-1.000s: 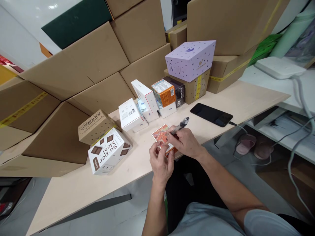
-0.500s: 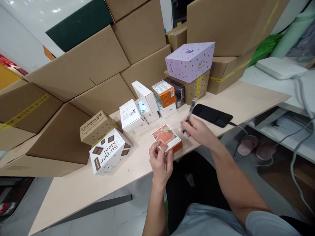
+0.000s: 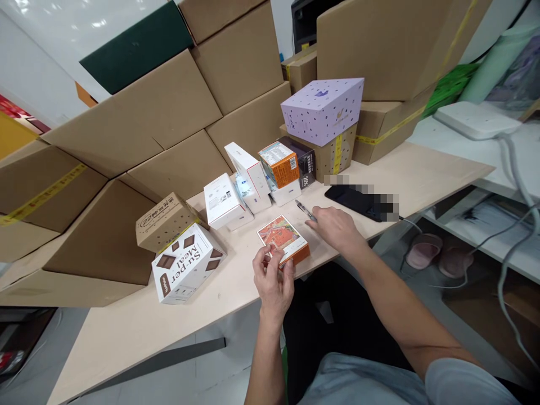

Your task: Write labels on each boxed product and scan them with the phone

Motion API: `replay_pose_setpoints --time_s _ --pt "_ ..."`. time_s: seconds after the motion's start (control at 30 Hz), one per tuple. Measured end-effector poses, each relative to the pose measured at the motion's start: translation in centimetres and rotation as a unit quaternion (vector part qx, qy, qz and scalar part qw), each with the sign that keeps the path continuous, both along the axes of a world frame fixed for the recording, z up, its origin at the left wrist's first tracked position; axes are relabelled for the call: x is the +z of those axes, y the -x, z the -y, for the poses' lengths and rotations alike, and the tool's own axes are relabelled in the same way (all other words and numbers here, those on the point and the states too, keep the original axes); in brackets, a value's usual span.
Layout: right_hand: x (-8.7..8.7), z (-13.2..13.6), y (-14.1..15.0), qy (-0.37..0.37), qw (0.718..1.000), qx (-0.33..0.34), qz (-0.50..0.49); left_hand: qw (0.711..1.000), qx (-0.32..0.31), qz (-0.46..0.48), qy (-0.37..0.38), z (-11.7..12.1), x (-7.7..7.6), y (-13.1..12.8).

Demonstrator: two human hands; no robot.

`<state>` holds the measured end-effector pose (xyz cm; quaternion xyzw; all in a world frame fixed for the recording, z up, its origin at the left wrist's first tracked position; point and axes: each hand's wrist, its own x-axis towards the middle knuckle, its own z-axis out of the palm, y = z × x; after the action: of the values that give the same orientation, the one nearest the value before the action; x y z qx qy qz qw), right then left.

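left hand: half-curled, fingertips on box, cannot tell if gripping; right hand: fingers closed around pen; phone: near right hand

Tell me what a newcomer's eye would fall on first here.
Probably the lilac box, atop a spotted brown box at back right. Next, the white Su-per Meal box at left; then, front centre, the orange-sided box under the left hand's fingers.
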<state>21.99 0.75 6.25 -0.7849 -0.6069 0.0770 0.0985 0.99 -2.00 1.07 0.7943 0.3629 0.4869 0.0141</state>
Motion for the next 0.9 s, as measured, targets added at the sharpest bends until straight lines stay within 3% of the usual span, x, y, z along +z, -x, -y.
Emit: replay_pose_setpoints --time_s 0.2,0.37,0.57,0.8,0.9 --pt "-0.3 0.1 -0.2 -0.025 0.998 -0.065 0.000 1.000 -0.004 0.002 0.002 0.0 0.0 0.0" --pt "-0.7 2.2 -4.9 -0.124 0.983 -0.129 0.046 1.000 -0.007 0.004 0.006 0.0 0.0 0.0" --pt "-2.5 3.3 -10.8 -0.032 0.990 -0.133 -0.026 1.000 -0.004 0.007 -0.002 -0.1 -0.1 0.0" --pt "-2.2 3.6 -9.9 -0.055 0.991 -0.119 -0.033 1.000 -0.001 0.008 0.004 0.0 -0.1 0.0" --pt "-2.3 4.5 -8.7 -0.107 0.987 -0.112 -0.031 1.000 -0.003 0.007 0.004 0.0 0.0 0.0"
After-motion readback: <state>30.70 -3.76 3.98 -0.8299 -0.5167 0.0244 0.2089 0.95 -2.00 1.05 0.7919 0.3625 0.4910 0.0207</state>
